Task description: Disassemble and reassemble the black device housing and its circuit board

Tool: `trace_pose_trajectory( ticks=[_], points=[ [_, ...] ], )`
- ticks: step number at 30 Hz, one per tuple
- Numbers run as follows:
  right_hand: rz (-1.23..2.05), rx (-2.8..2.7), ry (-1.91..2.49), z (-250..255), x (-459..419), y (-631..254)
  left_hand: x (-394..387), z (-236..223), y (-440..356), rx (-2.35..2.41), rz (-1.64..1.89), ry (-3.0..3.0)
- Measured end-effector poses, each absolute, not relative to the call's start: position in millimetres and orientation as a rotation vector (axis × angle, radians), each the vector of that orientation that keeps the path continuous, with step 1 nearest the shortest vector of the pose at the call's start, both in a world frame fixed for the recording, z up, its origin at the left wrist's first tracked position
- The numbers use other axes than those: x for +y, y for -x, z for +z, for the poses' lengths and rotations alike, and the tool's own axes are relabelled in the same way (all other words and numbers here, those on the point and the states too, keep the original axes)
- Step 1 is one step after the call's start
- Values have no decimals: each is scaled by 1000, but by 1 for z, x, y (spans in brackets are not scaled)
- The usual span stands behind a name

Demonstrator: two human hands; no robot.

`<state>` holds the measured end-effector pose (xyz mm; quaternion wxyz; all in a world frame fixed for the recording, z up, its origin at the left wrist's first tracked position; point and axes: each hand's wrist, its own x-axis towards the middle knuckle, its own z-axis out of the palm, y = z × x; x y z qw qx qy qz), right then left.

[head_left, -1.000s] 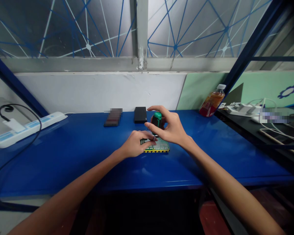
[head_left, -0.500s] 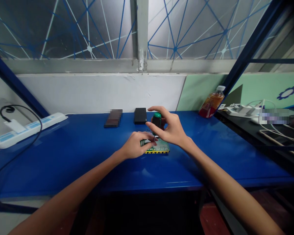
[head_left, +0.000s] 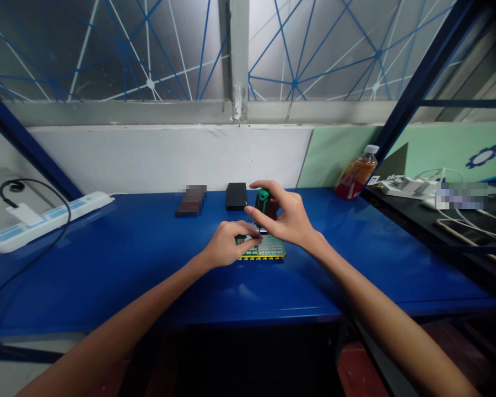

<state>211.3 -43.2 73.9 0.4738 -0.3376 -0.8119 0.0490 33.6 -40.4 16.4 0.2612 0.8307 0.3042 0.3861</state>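
A screwdriver (head_left: 263, 203) with a green and black handle stands nearly upright over a green circuit board (head_left: 275, 249) with a yellow-and-black front edge. My right hand (head_left: 287, 212) is closed round the handle with thumb and fingers, the index finger reaching past its top. Low on the shaft, the thumb and fingers of my left hand (head_left: 229, 242) come together just above the board. That hand covers the board's left part, and the screwdriver's tip is hidden. Several tiny dark bits (head_left: 252, 220) lie behind the fingers.
A black box (head_left: 236, 196) and a dark, blurred flat item (head_left: 191, 200) lie at the back of the blue table (head_left: 149, 275). A power strip (head_left: 49, 221) with a black cable is on the left. A drink bottle (head_left: 357, 172) leans at the right, near white cables.
The screwdriver handle has turned a little in my right hand, showing more green. My left fingertips have shifted slightly left, while the right arm stays almost in place.
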Motion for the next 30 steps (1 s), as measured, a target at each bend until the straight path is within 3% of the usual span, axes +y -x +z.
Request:
trace_pose_trajectory(
  ticks=[30],
  points=[
    [94, -2013, 830, 70, -44, -211, -42, 19, -35, 848, 1017, -2204]
  ],
)
